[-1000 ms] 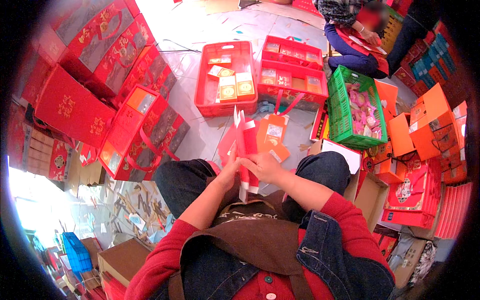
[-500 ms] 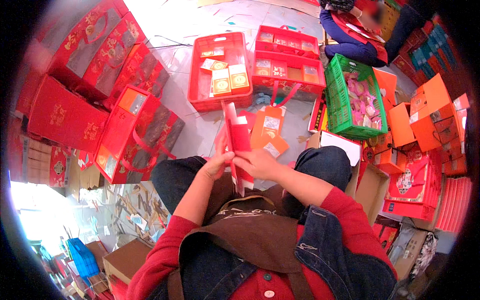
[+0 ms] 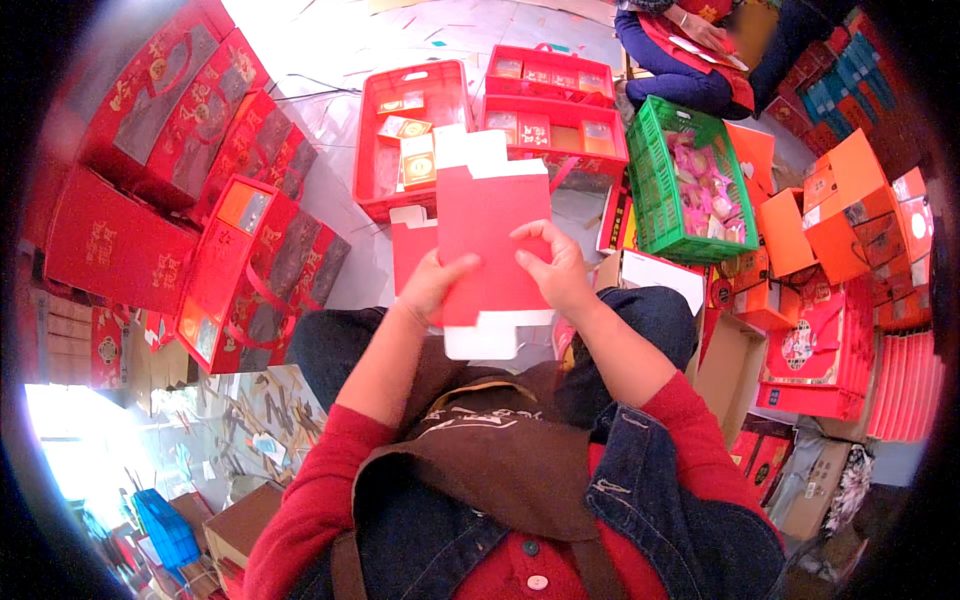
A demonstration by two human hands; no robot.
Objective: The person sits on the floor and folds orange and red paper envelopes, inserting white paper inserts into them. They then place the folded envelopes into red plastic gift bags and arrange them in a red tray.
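In front of my chest is a flat, unfolded red carton with white flaps at its top and bottom ends. My left hand grips its lower left side, thumb across the red face. On the right side, my right hand is closed at the carton's edge, thumb and bent forefinger over the face; its other fingers are partly hidden. A second red panel with a white tab shows behind the left side. Beyond the carton, a red plastic crate contains several small orange-and-white boxes, partly covered by the carton.
Red gift boxes with small packs stand ahead. A green crate holds pink-wrapped packets. Orange boxes are stacked on the right, large red gift bags on the left. Another person's hand shows at upper right.
The carton, seen nearly edge-on before, now has its broad red face toward me. My hands have moved apart to its two sides. The whole view has shifted slightly.
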